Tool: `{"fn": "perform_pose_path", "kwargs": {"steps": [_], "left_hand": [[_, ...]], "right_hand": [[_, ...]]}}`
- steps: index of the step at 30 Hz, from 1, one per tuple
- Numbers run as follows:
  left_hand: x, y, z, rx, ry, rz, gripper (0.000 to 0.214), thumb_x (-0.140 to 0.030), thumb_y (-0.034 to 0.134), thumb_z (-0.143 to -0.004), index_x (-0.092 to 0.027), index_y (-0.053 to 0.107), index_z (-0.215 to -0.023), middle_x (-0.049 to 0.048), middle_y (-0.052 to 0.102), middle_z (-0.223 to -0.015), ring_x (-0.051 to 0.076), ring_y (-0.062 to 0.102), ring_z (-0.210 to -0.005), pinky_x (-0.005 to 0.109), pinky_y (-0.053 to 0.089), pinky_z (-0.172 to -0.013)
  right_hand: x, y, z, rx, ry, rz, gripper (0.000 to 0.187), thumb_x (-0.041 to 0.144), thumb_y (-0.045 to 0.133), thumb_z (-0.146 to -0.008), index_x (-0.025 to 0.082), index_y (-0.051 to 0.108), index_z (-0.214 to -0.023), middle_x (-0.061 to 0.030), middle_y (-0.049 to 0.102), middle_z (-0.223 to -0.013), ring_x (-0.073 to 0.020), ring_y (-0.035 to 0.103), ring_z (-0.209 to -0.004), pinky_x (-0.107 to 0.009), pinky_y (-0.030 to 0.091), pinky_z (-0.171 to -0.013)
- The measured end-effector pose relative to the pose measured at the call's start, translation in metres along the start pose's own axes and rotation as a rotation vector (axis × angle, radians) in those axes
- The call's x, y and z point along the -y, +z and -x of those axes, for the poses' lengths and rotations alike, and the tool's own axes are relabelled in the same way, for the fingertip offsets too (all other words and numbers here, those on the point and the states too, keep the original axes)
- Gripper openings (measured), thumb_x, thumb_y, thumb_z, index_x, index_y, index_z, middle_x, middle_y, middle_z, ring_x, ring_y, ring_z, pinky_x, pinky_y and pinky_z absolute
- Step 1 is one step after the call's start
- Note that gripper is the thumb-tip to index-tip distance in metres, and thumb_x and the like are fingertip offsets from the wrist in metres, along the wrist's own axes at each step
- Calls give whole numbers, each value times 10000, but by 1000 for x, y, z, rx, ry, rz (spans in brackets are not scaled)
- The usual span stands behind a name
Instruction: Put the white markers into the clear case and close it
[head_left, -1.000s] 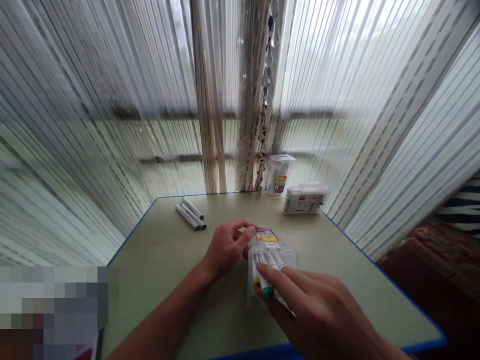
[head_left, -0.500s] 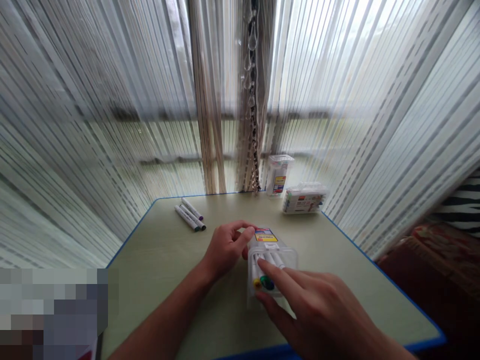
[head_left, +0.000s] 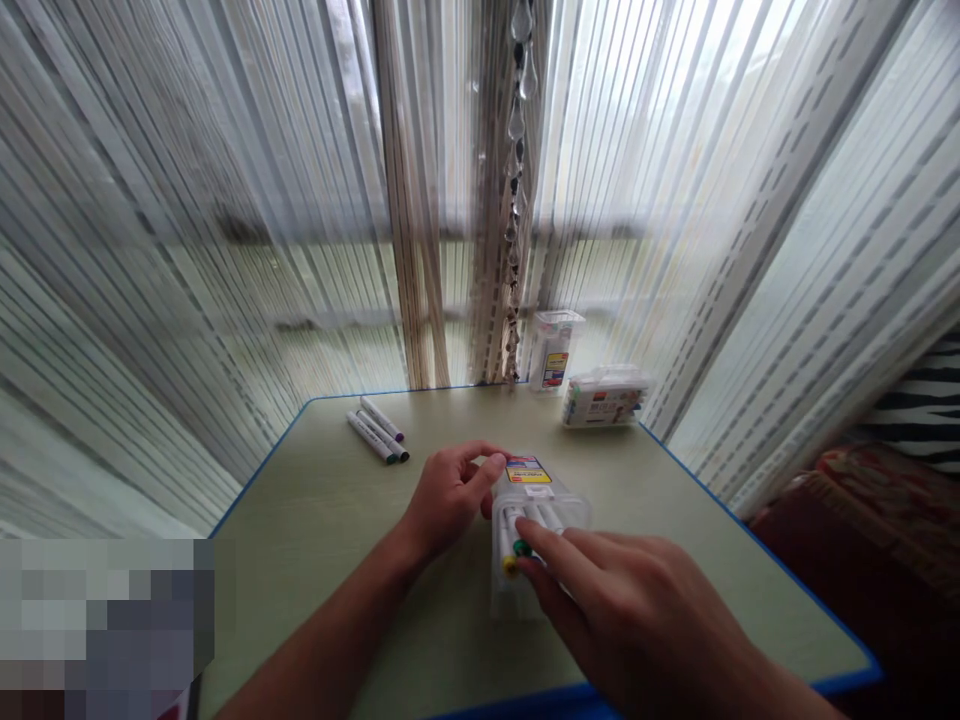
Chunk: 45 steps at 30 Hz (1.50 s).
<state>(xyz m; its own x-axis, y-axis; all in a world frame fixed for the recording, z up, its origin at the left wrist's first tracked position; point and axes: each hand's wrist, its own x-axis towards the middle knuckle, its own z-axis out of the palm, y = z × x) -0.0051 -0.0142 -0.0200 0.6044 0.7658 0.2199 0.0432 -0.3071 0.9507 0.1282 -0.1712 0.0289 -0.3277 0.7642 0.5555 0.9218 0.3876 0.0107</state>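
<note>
A clear plastic marker case (head_left: pixel 534 495) with a yellow and red label lies on the green table (head_left: pixel 330 520), open end toward me, with several white markers inside. My left hand (head_left: pixel 450 495) grips the case's left side, fingers curled round it. My right hand (head_left: pixel 622 610) reaches in from the near right; its thumb and forefinger pinch the green-capped marker (head_left: pixel 521 548) at the case's open end. A yellow-capped marker (head_left: pixel 510 565) lies just left of it.
Three loose markers (head_left: pixel 379 432) lie at the table's far left. An upright clear case (head_left: pixel 553 350) and a lying marker box (head_left: pixel 604 398) stand at the far right. Striped curtains and a bead string surround the table; a red cushion (head_left: pixel 870 500) sits right.
The green-capped marker has slid further into the case under my right fingers. My left hand has kept its hold on the case.
</note>
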Motion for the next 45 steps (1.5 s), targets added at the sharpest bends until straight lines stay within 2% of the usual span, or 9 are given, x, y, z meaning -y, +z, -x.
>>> {"fn": "perform_pose_path", "kwargs": {"steps": [12, 16, 26, 31, 34, 38, 40, 42, 45], "left_hand": [[2, 0, -1, -6, -1, -29, 409, -483, 568, -880, -134, 736, -1014, 25, 635, -542, 192, 664, -586, 253, 485, -555], [0, 0, -1, -9, 5, -23, 396, -477, 576, -864, -132, 740, -972, 24, 640, -522, 182, 642, -531, 256, 483, -547], [0, 0, -1, -1, 9, -30, 383, -475, 561, -885, -137, 727, -952, 12, 617, -519, 166, 621, -523, 256, 491, -577], [1, 0, -1, 1, 6, -35, 393, -474, 559, -886, -135, 729, -986, 16, 620, -526, 180, 647, -565, 249, 479, -569], [0, 0, 0, -16, 1, -39, 393, -471, 568, -874, -132, 736, -979, 17, 625, -522, 166, 624, -531, 238, 454, -537], [-3, -2, -1, -38, -26, -62, 408, -471, 559, -874, -127, 726, -1012, -10, 594, -480, 124, 539, -444, 218, 400, -497], [-4, -6, -2, -67, -39, -87, 419, -473, 539, -886, -126, 712, -1045, -28, 569, -455, 109, 491, -416, 209, 369, -483], [-3, -11, -4, -137, -36, -138, 420, -473, 524, -892, -125, 703, -1044, -36, 556, -448, 104, 454, -405, 209, 343, -474], [-1, -20, -9, -290, -11, -269, 384, -453, 527, -879, -128, 708, -972, -31, 557, -470, 116, 475, -434, 220, 345, -488]], "right_hand": [[1, 0, -1, -61, 49, 30, 230, 209, 486, -957, 141, 704, -986, -53, 726, -705, -160, 649, -519, -275, 408, -466], [1, -2, -1, -17, 14, 30, 273, 195, 477, -947, 118, 686, -1105, -62, 722, -691, -157, 654, -529, -251, 438, -492], [2, -5, -2, 16, 34, 34, 229, 178, 485, -935, 138, 705, -987, -69, 718, -679, -154, 655, -537, -236, 443, -494], [2, -1, 1, -8, 45, 13, 222, 176, 496, -935, 131, 705, -993, -65, 722, -687, -168, 665, -540, -255, 443, -491], [0, -14, 1, -84, 31, -61, 197, 198, 527, -936, 147, 706, -1003, -39, 709, -667, -141, 645, -529, -240, 447, -515], [-19, -41, -22, -290, 121, -137, 148, 237, 601, -911, 203, 728, -842, 13, 666, -615, -95, 582, -496, -217, 427, -554], [-40, -40, -46, -400, 216, -89, 282, 284, 587, -912, 182, 689, -669, 38, 510, -454, -79, 443, -408, -232, 353, -498], [-67, -22, -71, -432, 299, -98, 380, 306, 552, -914, 171, 626, -566, 36, 448, -441, -82, 381, -427, -244, 322, -508], [-104, 26, -88, -359, 425, -226, 404, 306, 504, -911, 161, 586, -543, 12, 507, -483, -95, 419, -476, -248, 310, -528]]}}
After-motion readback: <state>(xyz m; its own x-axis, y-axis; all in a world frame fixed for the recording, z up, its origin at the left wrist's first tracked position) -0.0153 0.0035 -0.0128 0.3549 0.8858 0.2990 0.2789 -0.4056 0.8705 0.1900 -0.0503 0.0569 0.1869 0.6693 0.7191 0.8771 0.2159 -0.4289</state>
